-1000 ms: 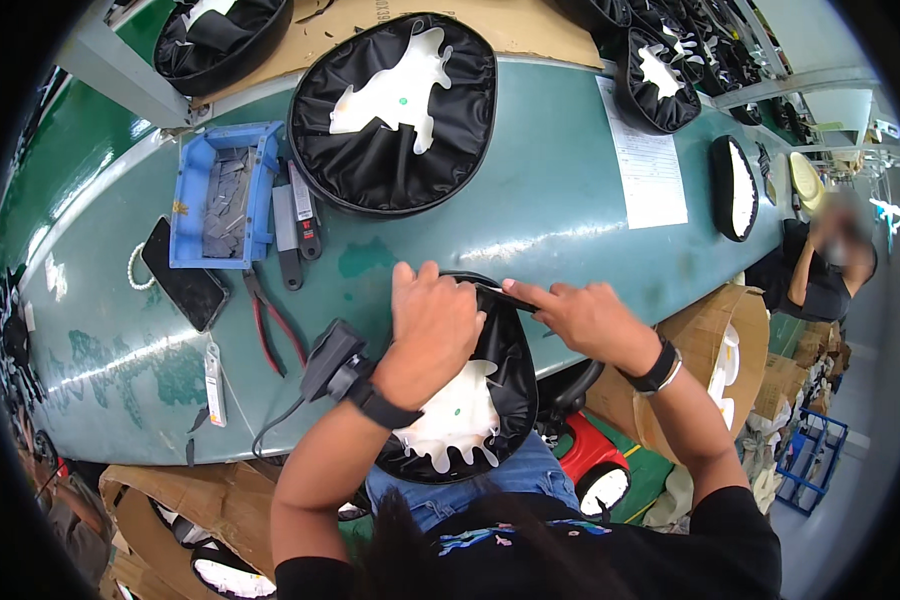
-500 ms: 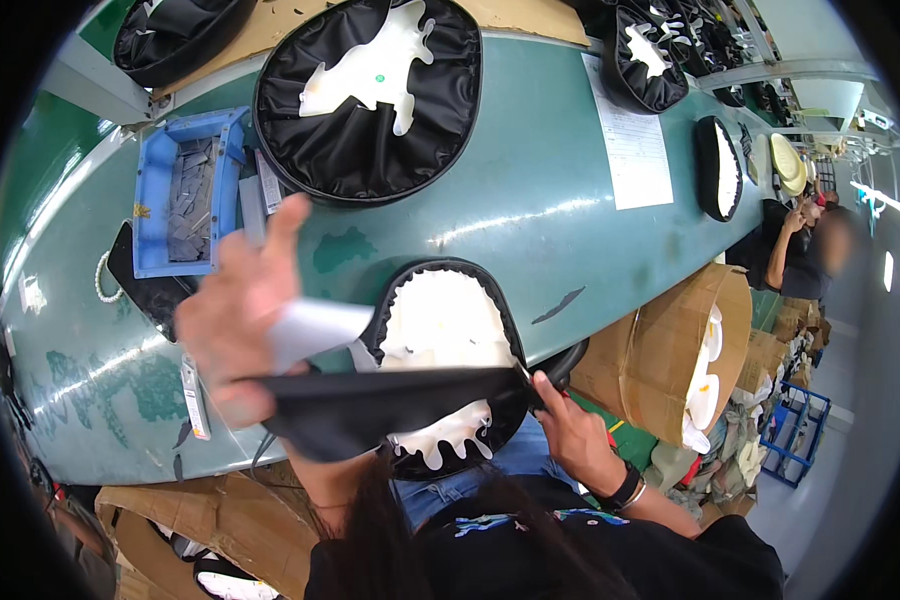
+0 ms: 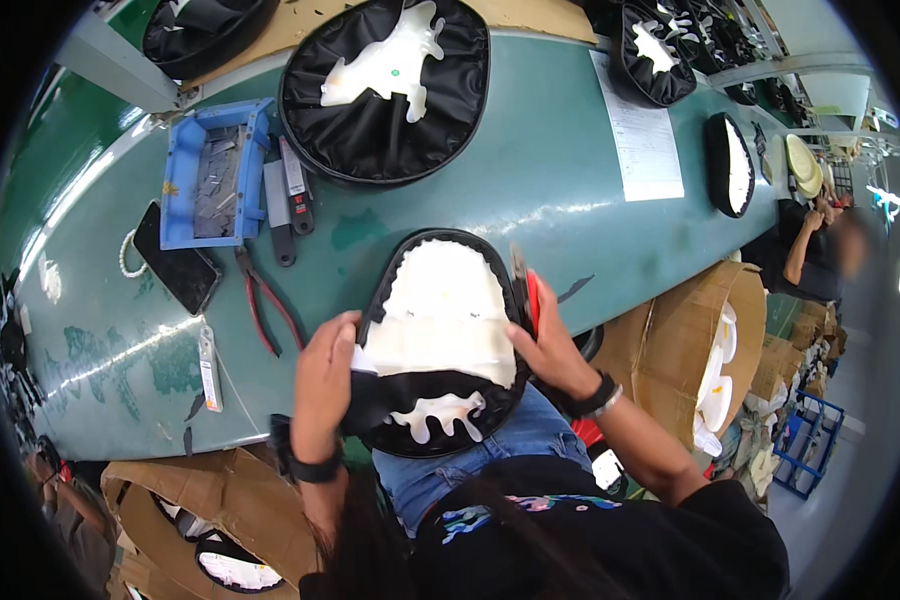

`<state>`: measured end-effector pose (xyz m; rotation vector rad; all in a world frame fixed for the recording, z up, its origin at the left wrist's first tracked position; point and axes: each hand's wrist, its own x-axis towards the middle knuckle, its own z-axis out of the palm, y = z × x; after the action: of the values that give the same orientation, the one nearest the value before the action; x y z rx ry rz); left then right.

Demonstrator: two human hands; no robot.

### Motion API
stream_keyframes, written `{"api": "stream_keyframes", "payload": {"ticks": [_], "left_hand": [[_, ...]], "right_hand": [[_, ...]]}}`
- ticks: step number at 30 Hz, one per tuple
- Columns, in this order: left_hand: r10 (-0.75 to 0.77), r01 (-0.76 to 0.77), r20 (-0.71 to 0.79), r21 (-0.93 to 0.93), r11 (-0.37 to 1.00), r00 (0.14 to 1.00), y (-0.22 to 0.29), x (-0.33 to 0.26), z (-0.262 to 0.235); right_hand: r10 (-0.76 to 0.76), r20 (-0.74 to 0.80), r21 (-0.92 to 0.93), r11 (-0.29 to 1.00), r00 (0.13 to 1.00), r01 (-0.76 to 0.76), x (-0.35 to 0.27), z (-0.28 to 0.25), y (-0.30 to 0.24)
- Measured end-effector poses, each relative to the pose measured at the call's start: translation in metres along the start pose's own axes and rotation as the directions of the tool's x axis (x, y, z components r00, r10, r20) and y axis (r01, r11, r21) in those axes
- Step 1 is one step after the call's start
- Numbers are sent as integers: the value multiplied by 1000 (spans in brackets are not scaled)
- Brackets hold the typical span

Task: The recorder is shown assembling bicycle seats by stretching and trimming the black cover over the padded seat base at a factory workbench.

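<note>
A black seat cover with a white foam underside (image 3: 438,310) lies over the near edge of the green table (image 3: 550,190), partly on my lap. My left hand (image 3: 325,375) grips its left black edge, fingers curled over the rim. My right hand (image 3: 548,345) presses against its right edge and holds a red-handled tool (image 3: 526,290) that points up along the rim. A black flap (image 3: 430,410) with white glue marks folds over the near part of the foam.
A second black seat cover (image 3: 385,85) lies farther back. A blue tray (image 3: 210,175), cutters, red-handled pliers (image 3: 265,305) and a black phone (image 3: 177,265) sit at the left. A paper sheet (image 3: 642,130) lies at the right. Cardboard boxes (image 3: 700,330) stand right; another person (image 3: 820,250) works beyond.
My left hand, raised and blurred near the camera half a second ago, has come down onto the cover's left edge. The cover now lies flat with white foam up, and my right hand holds the tool against it.
</note>
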<state>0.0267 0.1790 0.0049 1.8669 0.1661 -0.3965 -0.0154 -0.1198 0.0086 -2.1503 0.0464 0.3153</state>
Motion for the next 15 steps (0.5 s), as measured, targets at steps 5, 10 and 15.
{"api": "stream_keyframes", "payload": {"ticks": [5, 10, 15], "left_hand": [[-8, 27, -53, 365, 931, 999, 42, -47, 2], [371, -396, 139, 332, 856, 918, 58, -23, 116], [369, -353, 54, 450, 821, 928, 36, -4, 145]], "right_hand": [[-305, 285, -34, 944, 909, 328, 94, -30, -21], [-271, 345, 61, 962, 899, 267, 117, -11, -49], [-255, 128, -246, 928, 959, 280, 31, -67, -26]]}}
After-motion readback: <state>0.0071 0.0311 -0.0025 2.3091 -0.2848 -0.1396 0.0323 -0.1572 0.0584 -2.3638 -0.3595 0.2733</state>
